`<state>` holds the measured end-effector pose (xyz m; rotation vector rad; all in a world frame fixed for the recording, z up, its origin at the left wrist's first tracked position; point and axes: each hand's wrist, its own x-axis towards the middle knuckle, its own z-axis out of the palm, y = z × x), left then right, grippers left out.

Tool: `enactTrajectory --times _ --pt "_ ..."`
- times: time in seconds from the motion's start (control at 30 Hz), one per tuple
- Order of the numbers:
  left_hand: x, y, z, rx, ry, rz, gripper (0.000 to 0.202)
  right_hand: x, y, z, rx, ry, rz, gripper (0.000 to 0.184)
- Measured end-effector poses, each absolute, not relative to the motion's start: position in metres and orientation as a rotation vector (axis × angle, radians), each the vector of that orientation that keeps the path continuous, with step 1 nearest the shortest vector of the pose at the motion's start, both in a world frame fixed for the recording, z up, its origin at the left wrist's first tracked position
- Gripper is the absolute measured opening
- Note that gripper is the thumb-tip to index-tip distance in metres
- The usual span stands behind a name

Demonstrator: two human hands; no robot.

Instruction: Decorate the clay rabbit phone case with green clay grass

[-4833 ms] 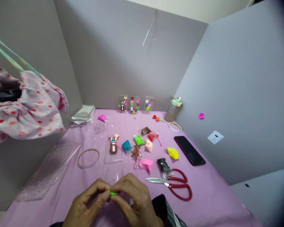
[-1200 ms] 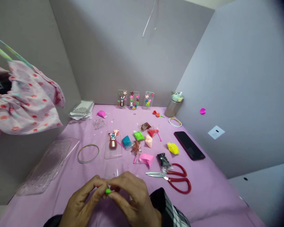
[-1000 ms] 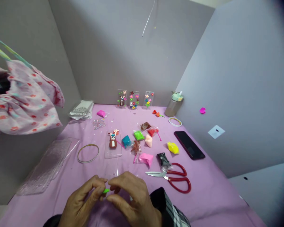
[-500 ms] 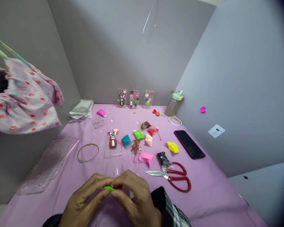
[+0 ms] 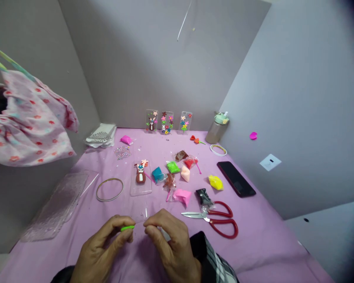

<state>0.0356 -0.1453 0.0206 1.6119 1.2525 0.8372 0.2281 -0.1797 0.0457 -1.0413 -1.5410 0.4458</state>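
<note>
Nearest to you, your left hand (image 5: 102, 251) pinches a thin strip of bright green clay (image 5: 127, 227) between thumb and fingertips, low over the near edge of the purple table (image 5: 262, 243). Your right hand (image 5: 172, 247) sits just beside it, apart from the strip, its thumb and forefinger curled together at the tip with nothing visible between them. A narrow gap of bare table separates the two hands.

Just beyond your fingers lies a clear phone case (image 5: 140, 214), hard to make out. To the right, the red-handled scissors (image 5: 216, 222) lie with blades pointing left, near your right wrist. To the left, a clear textured tray (image 5: 57, 206) runs along the left wall, and a thin ring (image 5: 109, 189) lies just past it. Open table stretches on the near right, beyond the scissors, up to the right wall.

In the middle distance a case bearing a brown rabbit figure (image 5: 141, 179) lies flat, with small clay packets (image 5: 177, 181) clustered to its right in teal, green, red, peach, pink, black and yellow. A dark phone (image 5: 236, 179) lies close to the right wall.

Farthest off, three decorated cases (image 5: 168, 122) lean against the back wall, a bottle (image 5: 216, 127) stands in the far right corner, and a patterned cloth (image 5: 29, 122) hangs over the left wall.
</note>
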Motion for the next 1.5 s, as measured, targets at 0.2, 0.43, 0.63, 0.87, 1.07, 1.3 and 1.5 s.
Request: enactTrajectory --times 0.2,0.43,0.63,0.87,1.07,1.3,1.5 --pt "0.044 -0.147 0.029 1.608 1.251 0.937 0.028 0.228 -0.180 0.045 -1.049 -1.537 0.461 0.019" --pt "0.035 -0.145 0.022 1.654 1.219 0.868 0.041 0.227 -0.180 0.042 -1.056 -1.531 0.476 0.020" --pt "0.042 -0.145 0.027 1.569 1.293 0.995 0.028 0.227 -0.180 0.041 -1.069 -1.543 0.516 0.018" --pt "0.043 -0.145 0.023 1.438 1.273 0.949 0.033 0.229 -0.172 0.025 -1.141 -1.499 0.610 0.021" --pt "0.036 -0.147 0.024 1.592 1.267 0.916 0.041 0.231 -0.168 0.019 -1.185 -1.450 0.648 0.024" --pt "0.043 -0.145 0.028 1.507 1.328 0.969 0.039 0.231 -0.169 0.024 -1.184 -1.455 0.622 0.029" --pt "0.044 -0.146 0.027 1.492 1.296 0.987 0.032 0.231 -0.169 0.022 -1.181 -1.461 0.623 0.028"
